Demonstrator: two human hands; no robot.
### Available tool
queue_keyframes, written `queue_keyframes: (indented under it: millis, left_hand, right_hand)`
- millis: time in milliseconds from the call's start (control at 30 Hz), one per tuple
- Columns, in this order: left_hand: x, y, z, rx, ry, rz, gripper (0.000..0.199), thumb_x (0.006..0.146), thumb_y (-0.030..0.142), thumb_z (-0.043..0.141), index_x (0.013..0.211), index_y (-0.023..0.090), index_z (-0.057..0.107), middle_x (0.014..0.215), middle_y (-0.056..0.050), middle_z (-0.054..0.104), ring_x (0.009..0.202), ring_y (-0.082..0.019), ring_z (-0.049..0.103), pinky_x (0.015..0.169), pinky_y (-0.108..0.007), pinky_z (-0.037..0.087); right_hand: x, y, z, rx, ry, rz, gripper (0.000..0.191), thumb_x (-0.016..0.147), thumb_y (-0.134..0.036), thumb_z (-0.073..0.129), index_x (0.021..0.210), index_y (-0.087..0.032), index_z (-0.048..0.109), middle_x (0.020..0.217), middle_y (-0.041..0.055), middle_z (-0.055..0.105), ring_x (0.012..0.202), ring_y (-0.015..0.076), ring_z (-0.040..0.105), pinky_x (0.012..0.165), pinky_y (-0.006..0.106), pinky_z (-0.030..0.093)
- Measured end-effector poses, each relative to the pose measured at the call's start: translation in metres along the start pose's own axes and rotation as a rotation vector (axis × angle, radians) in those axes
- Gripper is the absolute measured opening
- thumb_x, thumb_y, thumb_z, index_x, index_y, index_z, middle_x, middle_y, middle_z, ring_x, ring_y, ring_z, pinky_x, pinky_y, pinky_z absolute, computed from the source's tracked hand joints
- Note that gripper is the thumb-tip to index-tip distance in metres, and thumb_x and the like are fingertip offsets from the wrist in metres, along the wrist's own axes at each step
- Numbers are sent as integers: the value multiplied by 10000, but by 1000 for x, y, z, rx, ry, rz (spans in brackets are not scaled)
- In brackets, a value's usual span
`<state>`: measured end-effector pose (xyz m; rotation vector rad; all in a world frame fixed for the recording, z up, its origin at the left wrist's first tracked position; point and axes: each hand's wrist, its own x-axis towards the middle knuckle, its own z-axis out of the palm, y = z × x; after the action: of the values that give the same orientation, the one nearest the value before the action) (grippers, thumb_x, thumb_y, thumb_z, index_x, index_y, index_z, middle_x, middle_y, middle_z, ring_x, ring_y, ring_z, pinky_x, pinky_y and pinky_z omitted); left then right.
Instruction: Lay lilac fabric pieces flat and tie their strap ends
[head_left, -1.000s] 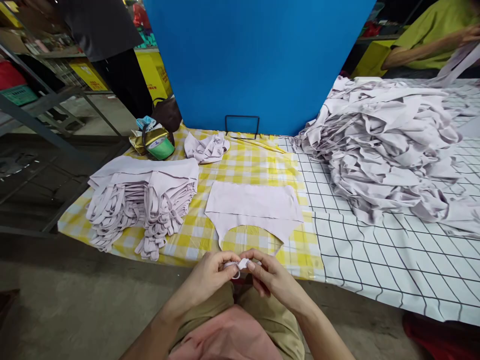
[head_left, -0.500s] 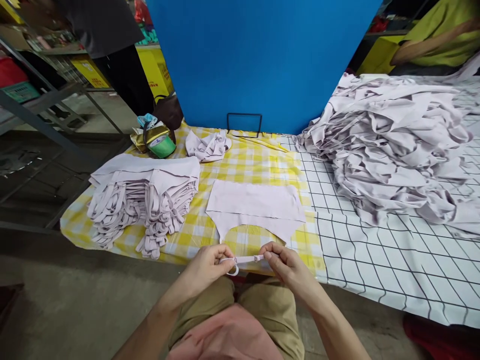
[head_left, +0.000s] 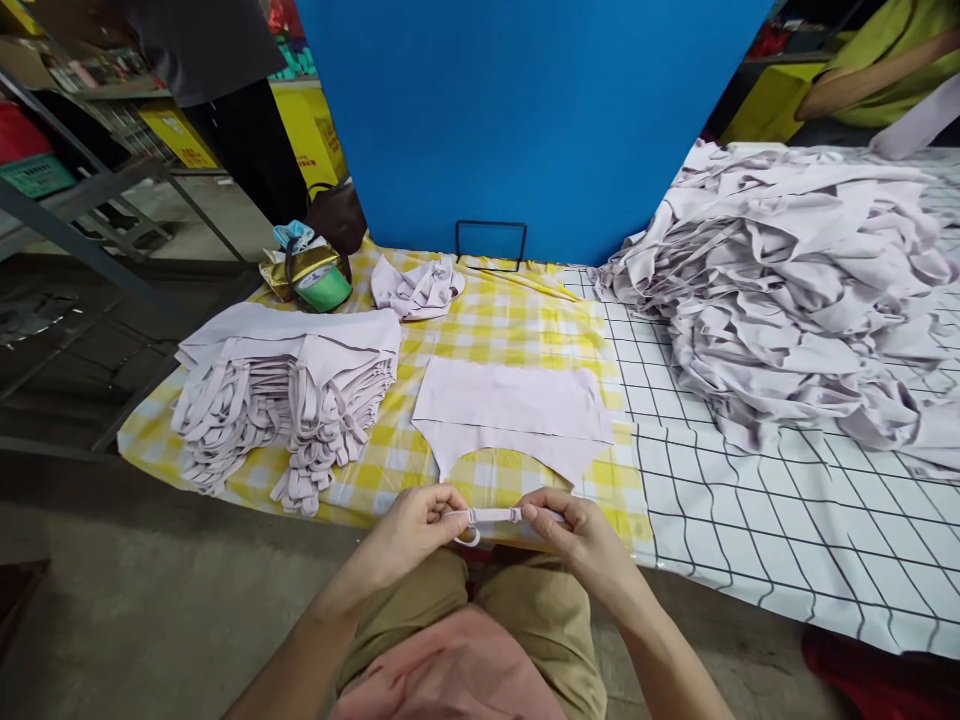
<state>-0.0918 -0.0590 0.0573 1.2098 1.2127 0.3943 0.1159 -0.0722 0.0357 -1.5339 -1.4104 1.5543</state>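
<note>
Between my hands a pale lilac strap (head_left: 493, 515) is stretched level, with small fittings on it near the fingers. My left hand (head_left: 424, 520) pinches its left end, and a small loop hangs below those fingers. The right end is pinched by my right hand (head_left: 570, 525). Just beyond my hands a pale lilac garment (head_left: 514, 405), like a camisole top, lies flat on the yellow checked cloth (head_left: 517, 338). To the left is a neat stack of similar garments (head_left: 300, 330), their straps draping toward the near edge.
A large heap of lilac garments (head_left: 795, 290) covers the right side on white grid cloth (head_left: 720, 500). A blue panel (head_left: 525, 120) with a black wire stand (head_left: 491, 225) rises behind. A green tape roll (head_left: 326, 288) and a crumpled lilac piece (head_left: 416, 287) lie at the back. Two people work beyond.
My hands stay almost in place, and the strap between them has become straighter and more level. At the far right, the co-worker's arm has shifted and a lilac piece is lifted there.
</note>
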Motion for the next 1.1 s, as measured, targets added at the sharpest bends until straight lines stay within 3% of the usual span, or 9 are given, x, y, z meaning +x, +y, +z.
queue_keyframes:
  millis: [167,367,600,800,933,1100]
  left_hand:
    - [1,1,-7,13,-53,-31,264,739,393,583,724,129,584,599,14,545,549,-92,460,550,-207,352]
    - [3,-8,-15,-13,-103,-26,260,726,377,613,772,123,586,742,-24,608,688,-125,519,642,-222,375]
    - [1,-8,-16,24,-110,-8,302,783,413,545,831,122,615,703,-9,581,643,-114,487,593,-212,353]
    - [3,-10,-8,44,-103,-27,408,773,430,563,1034,127,644,779,-24,637,679,-129,531,603,-212,373]
    - [7,-9,1,-72,-103,-31,457,715,450,629,1013,107,678,928,-76,686,813,-194,589,692,-247,419]
    - [7,-3,8,10,-1,-14,352,710,422,627,866,122,727,809,-59,706,764,-204,600,649,-242,419]
  right_hand:
    - [-2,-2,-6,113,-66,34,358,806,-520,508,722,-176,561,583,-35,394,525,89,320,473,217,250]
    - [-3,0,-9,254,-13,156,376,754,-561,562,741,-189,516,504,-93,210,452,61,145,423,219,112]
    - [-2,5,-10,275,-12,172,389,738,-568,575,746,-185,512,497,-98,210,447,59,145,424,223,100]
    - [-4,0,-6,267,-5,155,392,737,-571,568,725,-182,519,483,-94,214,443,61,142,425,228,99]
    - [-5,-1,-5,285,-22,134,395,734,-573,572,724,-182,514,491,-93,219,445,58,142,424,225,106]
    - [-7,1,-7,257,-25,113,367,768,-551,554,751,-185,521,493,-96,222,425,51,168,405,208,128]
